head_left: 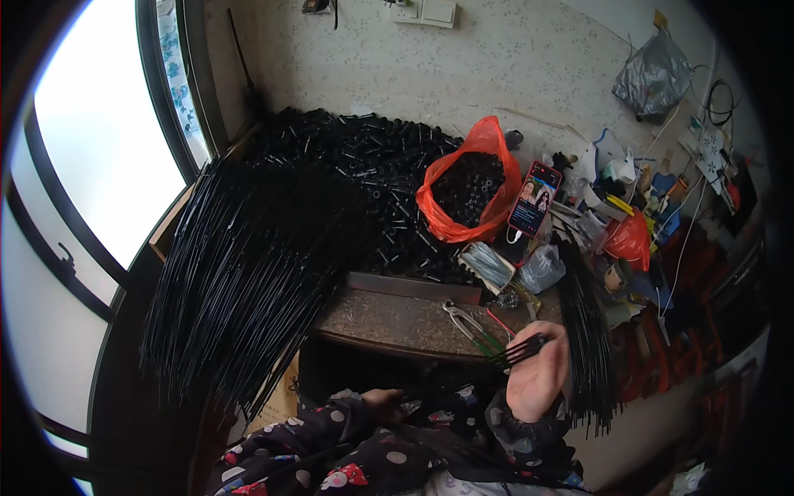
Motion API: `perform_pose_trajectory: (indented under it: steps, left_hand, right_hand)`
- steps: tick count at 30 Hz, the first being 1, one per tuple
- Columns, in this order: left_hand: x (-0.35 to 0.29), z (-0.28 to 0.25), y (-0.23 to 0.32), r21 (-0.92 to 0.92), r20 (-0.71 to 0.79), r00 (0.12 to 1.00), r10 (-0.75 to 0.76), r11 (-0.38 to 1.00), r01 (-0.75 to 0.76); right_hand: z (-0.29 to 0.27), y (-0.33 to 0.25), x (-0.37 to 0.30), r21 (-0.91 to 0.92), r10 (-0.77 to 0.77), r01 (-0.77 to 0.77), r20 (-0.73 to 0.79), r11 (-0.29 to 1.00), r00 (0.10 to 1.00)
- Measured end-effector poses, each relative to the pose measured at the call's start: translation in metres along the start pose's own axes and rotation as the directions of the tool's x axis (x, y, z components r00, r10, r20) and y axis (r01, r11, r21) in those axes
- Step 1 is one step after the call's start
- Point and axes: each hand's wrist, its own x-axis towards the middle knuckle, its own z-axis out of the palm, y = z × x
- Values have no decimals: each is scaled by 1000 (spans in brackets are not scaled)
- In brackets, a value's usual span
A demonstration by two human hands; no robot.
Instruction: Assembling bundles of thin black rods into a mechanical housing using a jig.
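Head view: right hand (538, 376) clenched a few black rods (519, 350); left hand (385, 403) unclear. Big rod bundle (248, 264) far to its left looked unprocessed — likely early.

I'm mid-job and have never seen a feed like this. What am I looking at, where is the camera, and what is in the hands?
There is no machine here: these are a person's two bare hands, seen from a wide fisheye camera worn on the head and looking down, so straight edges bend near the rim. The right hand is raised and grips a small bunch of thin black rods in its fingers. The left hand sits low by the dotted sleeve; what it holds cannot be told. On the worktop lie pliers. Behind are a heap of small black tubes, an orange bag of black parts and a phone. A big fan of long black rods lies at the left.
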Motion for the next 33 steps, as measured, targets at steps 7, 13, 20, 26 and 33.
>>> perform_pose_trajectory:
  steps: [7, 13, 20, 26, 33]
  left_hand:
    - [-166, 110, 141, 235, 303, 317, 899, 251, -939]
    - [-186, 133, 147, 620, 204, 126, 971, -29, -784]
    - [-154, 118, 181, 418, 518, 304, 800, 73, -905]
    - [-49, 93, 286, 695, 269, 237, 933, -18, -719]
    - [32, 97, 402, 906, 420, -24, 907, -417, 72]
  right_hand:
    - [0, 29, 1, 43, 510, -555, 339, 831, 790]
    - [20, 34, -1, -97, 366, -353, 248, 931, 897]
    - [-12, 47, 11, 52, 436, -474, 314, 879, 843]
    - [-35, 102, 41, 194, 476, -464, -20, 864, 879]
    - [-47, 111, 42, 192, 522, -512, -5, 837, 853]
